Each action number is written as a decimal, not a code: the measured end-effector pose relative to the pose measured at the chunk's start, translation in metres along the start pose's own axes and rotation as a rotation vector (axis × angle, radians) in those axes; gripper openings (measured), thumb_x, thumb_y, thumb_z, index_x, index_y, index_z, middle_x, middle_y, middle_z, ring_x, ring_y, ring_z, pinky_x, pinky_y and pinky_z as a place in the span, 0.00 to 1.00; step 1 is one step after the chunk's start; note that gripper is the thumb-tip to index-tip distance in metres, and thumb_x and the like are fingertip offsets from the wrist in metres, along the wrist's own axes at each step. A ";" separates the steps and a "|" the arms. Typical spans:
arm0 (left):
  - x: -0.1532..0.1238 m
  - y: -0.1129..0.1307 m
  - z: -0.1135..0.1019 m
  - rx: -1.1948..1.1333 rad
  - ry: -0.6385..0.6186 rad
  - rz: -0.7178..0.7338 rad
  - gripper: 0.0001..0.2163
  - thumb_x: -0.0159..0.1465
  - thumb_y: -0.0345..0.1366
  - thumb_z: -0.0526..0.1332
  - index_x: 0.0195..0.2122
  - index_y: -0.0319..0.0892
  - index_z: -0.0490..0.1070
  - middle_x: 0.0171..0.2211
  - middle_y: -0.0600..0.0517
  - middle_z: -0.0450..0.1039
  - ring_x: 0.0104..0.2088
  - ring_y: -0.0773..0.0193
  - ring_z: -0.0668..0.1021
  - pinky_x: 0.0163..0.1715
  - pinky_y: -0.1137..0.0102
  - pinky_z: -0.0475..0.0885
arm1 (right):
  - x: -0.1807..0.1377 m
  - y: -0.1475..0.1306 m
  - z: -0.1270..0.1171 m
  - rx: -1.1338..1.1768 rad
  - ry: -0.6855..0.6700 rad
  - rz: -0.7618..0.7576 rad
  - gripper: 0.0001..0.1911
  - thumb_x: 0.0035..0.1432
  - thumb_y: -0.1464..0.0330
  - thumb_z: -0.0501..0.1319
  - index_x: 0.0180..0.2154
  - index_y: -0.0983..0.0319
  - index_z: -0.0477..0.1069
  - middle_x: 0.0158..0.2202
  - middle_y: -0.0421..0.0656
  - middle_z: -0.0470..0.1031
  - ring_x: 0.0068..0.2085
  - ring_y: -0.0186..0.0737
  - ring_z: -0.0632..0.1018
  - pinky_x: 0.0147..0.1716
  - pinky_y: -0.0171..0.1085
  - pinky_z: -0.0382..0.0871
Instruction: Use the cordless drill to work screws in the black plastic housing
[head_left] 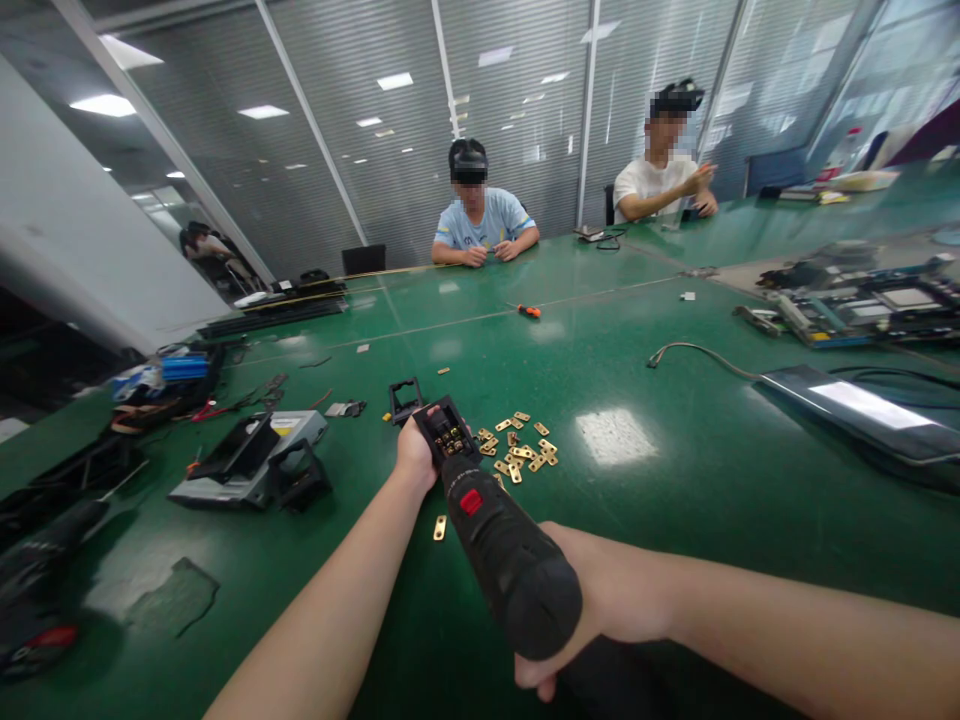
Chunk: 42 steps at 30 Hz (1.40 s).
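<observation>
My right hand (600,610) is wrapped round the grip of a black power screwdriver (502,550) with a red switch, its nose pointing away from me. My left hand (415,452) grips a small black plastic block (447,432) with brass contacts set in it, holding it down on the green table (675,470). The tool's tip meets this block. Several loose brass plates (521,448) lie just right of the block, and one more brass plate (439,527) lies nearer me. An empty black frame piece (405,398) sits behind my left hand.
A grey device with a black cover (251,460) lies at the left, beside cables and tools (172,385). A flat dark panel with a cable (862,410) and circuit boards (862,300) are at the right. An orange screwdriver (528,311) lies mid-table. Two seated people (484,225) work at the far side.
</observation>
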<state>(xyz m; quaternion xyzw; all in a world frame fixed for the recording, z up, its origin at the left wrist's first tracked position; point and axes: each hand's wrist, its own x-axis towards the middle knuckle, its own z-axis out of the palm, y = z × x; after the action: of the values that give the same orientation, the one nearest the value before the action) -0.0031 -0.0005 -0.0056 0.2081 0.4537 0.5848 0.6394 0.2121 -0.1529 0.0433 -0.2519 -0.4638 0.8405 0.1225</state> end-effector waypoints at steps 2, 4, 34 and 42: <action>0.000 0.000 0.001 0.007 0.005 0.004 0.14 0.63 0.36 0.56 0.42 0.36 0.77 0.24 0.46 0.78 0.23 0.53 0.81 0.28 0.61 0.78 | 0.001 0.000 -0.002 -0.024 -0.008 -0.026 0.23 0.28 0.68 0.85 0.27 0.66 0.78 0.27 0.41 0.81 0.28 0.36 0.80 0.32 0.34 0.77; -0.001 0.001 0.001 0.013 0.010 0.004 0.14 0.63 0.36 0.55 0.41 0.36 0.77 0.24 0.47 0.78 0.23 0.54 0.81 0.28 0.61 0.78 | 0.001 0.001 -0.005 -0.062 -0.006 -0.065 0.22 0.28 0.69 0.85 0.25 0.66 0.78 0.28 0.41 0.81 0.29 0.35 0.79 0.33 0.33 0.76; -0.006 0.003 0.006 0.034 0.016 0.011 0.12 0.64 0.36 0.55 0.36 0.36 0.76 0.23 0.45 0.77 0.24 0.54 0.81 0.28 0.62 0.78 | -0.001 -0.001 -0.019 -0.204 0.003 -0.167 0.30 0.31 0.67 0.85 0.38 0.65 0.79 0.33 0.37 0.81 0.36 0.38 0.79 0.39 0.35 0.71; -0.005 0.002 0.007 0.005 0.029 -0.004 0.13 0.63 0.36 0.56 0.40 0.35 0.77 0.24 0.46 0.77 0.24 0.54 0.80 0.27 0.61 0.78 | -0.002 -0.002 -0.018 -0.217 0.005 -0.182 0.27 0.33 0.65 0.85 0.35 0.64 0.79 0.33 0.38 0.80 0.37 0.41 0.78 0.42 0.38 0.72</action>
<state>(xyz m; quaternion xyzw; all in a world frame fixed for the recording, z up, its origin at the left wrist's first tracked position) 0.0017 -0.0033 0.0015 0.2005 0.4648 0.5853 0.6334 0.2232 -0.1401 0.0374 -0.2227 -0.5725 0.7702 0.1716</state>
